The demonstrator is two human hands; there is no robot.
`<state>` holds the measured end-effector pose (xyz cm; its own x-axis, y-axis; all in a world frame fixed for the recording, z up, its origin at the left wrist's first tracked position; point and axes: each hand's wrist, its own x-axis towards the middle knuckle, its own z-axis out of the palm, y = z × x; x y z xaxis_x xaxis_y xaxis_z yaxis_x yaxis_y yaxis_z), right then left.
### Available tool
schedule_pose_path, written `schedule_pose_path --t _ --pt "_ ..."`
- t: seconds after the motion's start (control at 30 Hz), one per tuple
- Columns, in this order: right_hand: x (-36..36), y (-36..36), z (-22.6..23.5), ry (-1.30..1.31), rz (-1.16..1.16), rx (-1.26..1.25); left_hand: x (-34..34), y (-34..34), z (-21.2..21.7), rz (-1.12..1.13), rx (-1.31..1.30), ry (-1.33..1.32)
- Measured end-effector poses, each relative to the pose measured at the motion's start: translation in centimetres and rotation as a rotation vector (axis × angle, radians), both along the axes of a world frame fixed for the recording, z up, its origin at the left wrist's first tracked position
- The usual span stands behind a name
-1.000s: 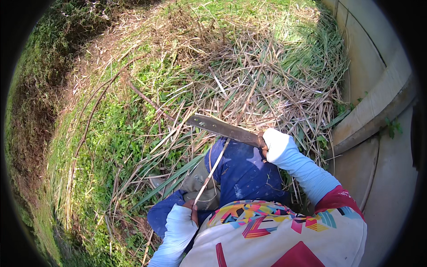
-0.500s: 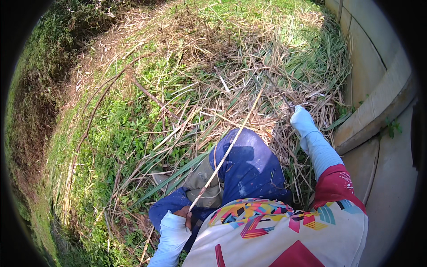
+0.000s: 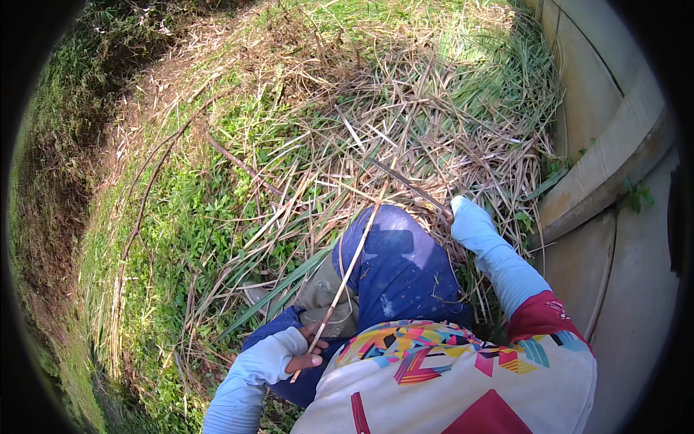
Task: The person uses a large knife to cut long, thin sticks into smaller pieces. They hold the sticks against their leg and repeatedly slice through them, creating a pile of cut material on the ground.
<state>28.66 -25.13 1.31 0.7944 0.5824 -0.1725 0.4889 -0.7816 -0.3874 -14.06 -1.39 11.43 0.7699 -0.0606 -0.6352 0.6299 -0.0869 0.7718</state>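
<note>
A thin, pale stalk (image 3: 352, 269) slants up from my lap across my bent knee. My left hand (image 3: 306, 350), in a light blue sleeve, pinches it near its lower end, thumb on top. My right hand (image 3: 466, 213), its sleeve drawn over most of it, is closed on the handle of a long dark-bladed knife (image 3: 409, 185). The blade points up and left, beyond the knee and near the stalk's far end. Whether the blade touches the stalk I cannot tell. Dry straw and cut grass (image 3: 434, 130) lie thickly around the blade.
A pale concrete wall (image 3: 600, 253) with a jutting ledge (image 3: 614, 173) closes off the right side. Bent brown branches (image 3: 148, 184) lie over green weeds (image 3: 184, 224) on the left. My boot (image 3: 325, 293) rests among long grass blades.
My right hand has brought the knife left and nearer, toward the stalk's far end. The stalk has shifted left and toward me, and my left hand has turned, showing more of its fingers.
</note>
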Motion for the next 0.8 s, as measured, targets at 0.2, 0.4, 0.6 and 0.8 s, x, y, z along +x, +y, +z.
schedule_pose_path --t 0.2,0.4,0.6,0.8 --pt "-0.1 -0.4 -0.6 0.003 0.037 0.068 9.4 0.8 -5.1 0.297 -0.074 0.128" --pt "-2.2 0.4 1.9 0.006 0.103 0.057 16.0 -0.8 -7.1 0.577 0.120 -0.057" --pt "-5.0 -0.4 1.3 -0.059 0.392 0.311 16.7 -1.9 -6.8 0.576 0.231 -0.202" --pt "-7.9 1.0 4.2 -0.047 0.524 0.269 16.8 -1.5 -4.6 0.631 0.072 -0.110"
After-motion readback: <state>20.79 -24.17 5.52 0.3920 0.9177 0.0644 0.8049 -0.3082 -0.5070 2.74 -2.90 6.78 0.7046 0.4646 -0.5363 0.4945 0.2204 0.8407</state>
